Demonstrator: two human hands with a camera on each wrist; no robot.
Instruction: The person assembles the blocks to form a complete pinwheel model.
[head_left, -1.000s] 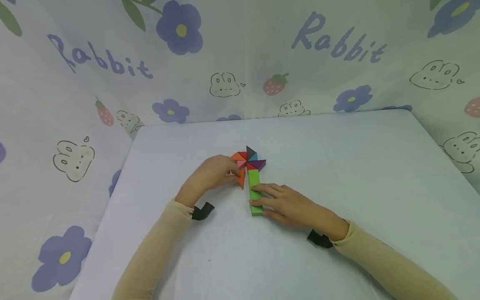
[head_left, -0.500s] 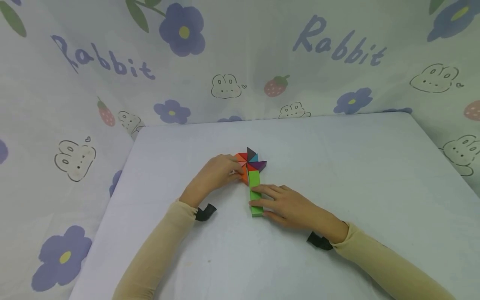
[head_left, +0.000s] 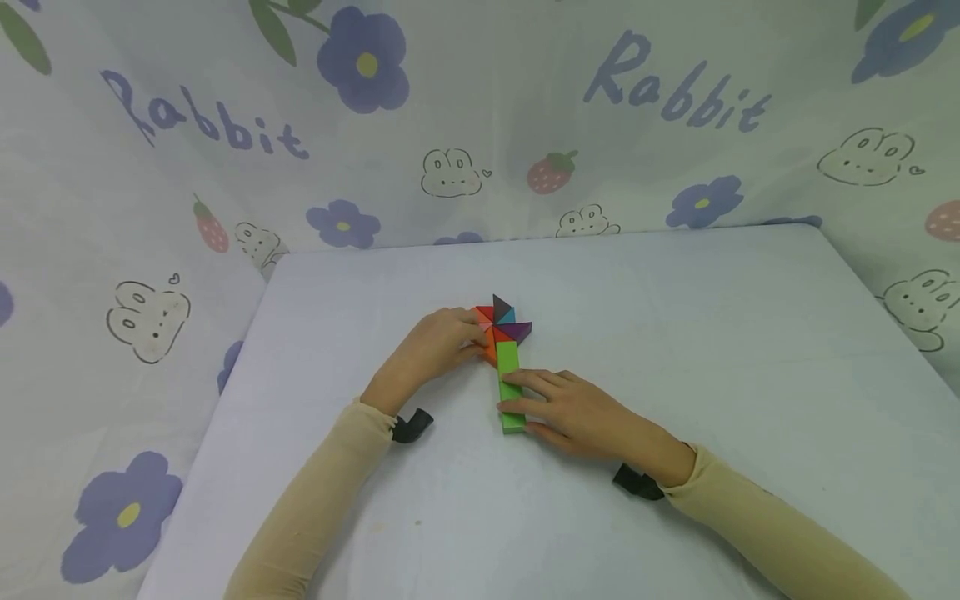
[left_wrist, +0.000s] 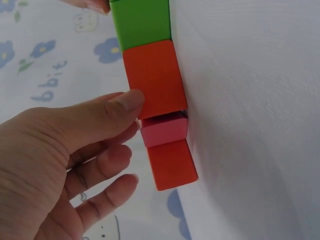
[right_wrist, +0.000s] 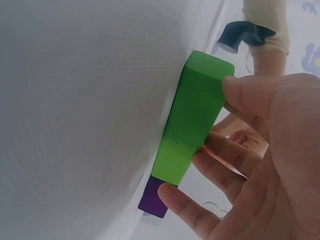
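In the head view, small wedge blocks in several colours form a wheel mid-table, with a grey wedge [head_left: 502,308], blue wedge [head_left: 507,317], purple wedge [head_left: 517,332] and red wedge [head_left: 504,335]. A straight green bar [head_left: 508,354], apparently two blocks end to end, runs from it toward me. My left hand [head_left: 442,346] pinches an orange triangular block [left_wrist: 155,80] against the bar's far end; a pink block [left_wrist: 165,131] and another orange one [left_wrist: 173,165] sit beside it. My right hand [head_left: 573,408] holds the green bar, thumb at its near end [right_wrist: 202,107], fingers spread along it.
A white cloth covers the table [head_left: 675,333]. Behind and left hangs a patterned curtain [head_left: 495,100] with rabbits, flowers and strawberries. Dark wrist mounts [head_left: 412,426] show under the sleeves [head_left: 315,492].
My left hand has moved slightly right and turned the orange triangular block in against the wheel and the green bar. My right hand has stayed in place on the bar.
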